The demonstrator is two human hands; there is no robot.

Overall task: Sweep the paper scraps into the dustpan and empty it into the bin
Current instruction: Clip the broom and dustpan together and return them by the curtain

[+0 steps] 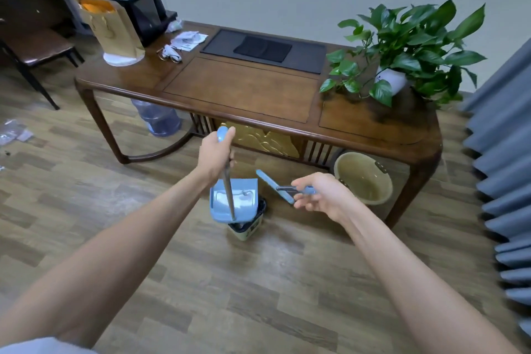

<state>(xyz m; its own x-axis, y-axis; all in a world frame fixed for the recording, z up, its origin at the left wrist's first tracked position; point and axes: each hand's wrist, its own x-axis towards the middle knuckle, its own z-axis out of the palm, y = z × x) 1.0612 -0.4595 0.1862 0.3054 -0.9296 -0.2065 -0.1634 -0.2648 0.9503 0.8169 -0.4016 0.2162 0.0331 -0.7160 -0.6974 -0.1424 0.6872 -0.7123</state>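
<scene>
My left hand (pixel 214 154) grips the top of a long metal handle with a blue end. That handle runs down to a light blue dustpan (pixel 234 200), which hangs tilted over a small bin (pixel 248 228) with a dark liner on the wood floor. My right hand (pixel 320 195) holds the blue handle of a short broom; its flat blue broom head (pixel 273 185) points up-left, just right of the dustpan. Pale paper scraps (pixel 14 132) lie on the floor far to the left. I cannot tell what the dustpan holds.
A long wooden table (pixel 241 92) stands just behind the bin, with a potted plant (pixel 408 52), a paper bag (pixel 112 29) and papers on it. Under it are a water jug (pixel 159 119) and a cream bucket (pixel 363 177). Grey curtain (pixel 505 152) at right, chair at left.
</scene>
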